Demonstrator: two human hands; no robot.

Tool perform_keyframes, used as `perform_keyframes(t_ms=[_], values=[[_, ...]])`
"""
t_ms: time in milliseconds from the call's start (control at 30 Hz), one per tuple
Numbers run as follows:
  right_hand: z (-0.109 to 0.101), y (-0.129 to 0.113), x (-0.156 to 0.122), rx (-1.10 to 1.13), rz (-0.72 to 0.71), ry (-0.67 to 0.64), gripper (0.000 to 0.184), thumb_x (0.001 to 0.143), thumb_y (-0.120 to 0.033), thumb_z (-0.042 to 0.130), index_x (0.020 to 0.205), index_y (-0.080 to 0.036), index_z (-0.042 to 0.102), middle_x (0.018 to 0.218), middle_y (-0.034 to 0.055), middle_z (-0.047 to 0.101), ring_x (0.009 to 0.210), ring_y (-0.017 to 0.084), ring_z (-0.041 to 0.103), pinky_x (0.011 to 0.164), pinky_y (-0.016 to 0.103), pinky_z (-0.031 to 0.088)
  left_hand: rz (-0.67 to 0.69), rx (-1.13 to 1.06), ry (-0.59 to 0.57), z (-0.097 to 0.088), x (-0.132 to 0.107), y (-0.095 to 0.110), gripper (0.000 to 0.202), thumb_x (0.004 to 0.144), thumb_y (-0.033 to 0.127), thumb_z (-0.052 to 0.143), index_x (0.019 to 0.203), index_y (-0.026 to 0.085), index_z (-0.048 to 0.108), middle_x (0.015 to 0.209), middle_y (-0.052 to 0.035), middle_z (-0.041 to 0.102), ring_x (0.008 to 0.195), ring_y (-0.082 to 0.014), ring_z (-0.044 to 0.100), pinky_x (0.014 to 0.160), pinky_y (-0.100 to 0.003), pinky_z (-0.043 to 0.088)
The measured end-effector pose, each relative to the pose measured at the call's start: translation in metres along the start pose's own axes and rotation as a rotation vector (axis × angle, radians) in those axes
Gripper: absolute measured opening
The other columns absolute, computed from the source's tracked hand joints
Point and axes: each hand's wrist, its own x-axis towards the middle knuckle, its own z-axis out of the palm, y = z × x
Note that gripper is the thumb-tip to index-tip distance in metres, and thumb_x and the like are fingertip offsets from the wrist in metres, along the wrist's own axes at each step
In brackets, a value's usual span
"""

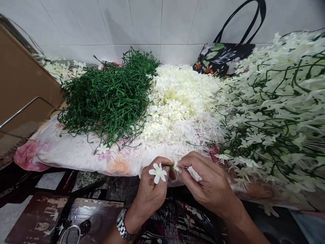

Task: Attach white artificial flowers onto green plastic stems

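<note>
My left hand (pixel 153 184) is closed on a thin green stem, and a white artificial flower (pixel 157 173) pokes out over its fingers. My right hand (pixel 207 179) pinches at the stem's tip, where a second small white blossom (pixel 175 166) shows between the two hands. Exactly what the right fingertips grip is partly hidden. Both hands are at the front edge of the flowered cloth (pixel 93 159). Just beyond them lie a heap of loose white flower heads (pixel 177 91) and a bundle of white thread-like stamens (pixel 200 132).
A tangled pile of green plastic stems (pixel 109 98) lies to the left. Assembled white flowers on stems (pixel 276 118) are heaped at right. A floral black bag (pixel 223 59) leans on the tiled wall (pixel 144 23). A cardboard box (pixel 25 67) stands at far left.
</note>
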Motion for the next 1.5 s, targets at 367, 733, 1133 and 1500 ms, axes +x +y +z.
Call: perform_keyframes(t_ms=[367, 733, 1133, 1500], values=[[-0.001, 0.002, 0.001, 0.002, -0.032, -0.017, 0.012, 0.085, -0.007, 0.048, 0.083, -0.018, 0.054, 0.071, 0.0026, 0.057, 0.066, 0.013, 0.054, 0.059, 0.025, 0.046, -0.055, -0.055, 0.090, -0.003, 0.009, 0.008, 0.019, 0.077, 0.025, 0.055, 0.062, 0.014, 0.061, 0.050, 0.0032, 0.047, 0.047, -0.0083, 0.038, 0.044, -0.019, 0.033], [0.010, 0.008, -0.001, 0.034, -0.045, 0.024, 0.014, 0.083, -0.006, 0.048, 0.085, -0.019, 0.054, 0.071, 0.0024, 0.058, 0.066, 0.013, 0.056, 0.059, 0.024, 0.048, -0.087, -0.071, 0.086, -0.001, 0.008, 0.007, 0.018, 0.075, 0.021, 0.051, 0.059, 0.015, 0.057, 0.050, 0.0031, 0.043, 0.049, -0.0091, 0.036, 0.045, -0.020, 0.031], [0.013, 0.014, -0.001, 0.100, 0.037, 0.015, 0.010, 0.083, -0.010, 0.051, 0.082, -0.019, 0.054, 0.069, 0.0008, 0.059, 0.062, 0.012, 0.058, 0.056, 0.022, 0.047, -0.109, -0.109, 0.128, 0.002, 0.010, 0.010, 0.016, 0.071, 0.018, 0.051, 0.057, 0.016, 0.058, 0.049, 0.0037, 0.044, 0.047, -0.0087, 0.037, 0.043, -0.019, 0.032], [0.010, 0.014, 0.002, 0.080, 0.029, -0.039, 0.012, 0.082, -0.010, 0.047, 0.076, -0.019, 0.051, 0.064, -0.0015, 0.055, 0.056, 0.010, 0.053, 0.051, 0.020, 0.043, -0.032, 0.060, 0.099, 0.002, 0.008, 0.003, 0.019, 0.076, 0.019, 0.047, 0.059, 0.016, 0.055, 0.051, 0.0024, 0.046, 0.050, -0.0101, 0.040, 0.047, -0.020, 0.036]])
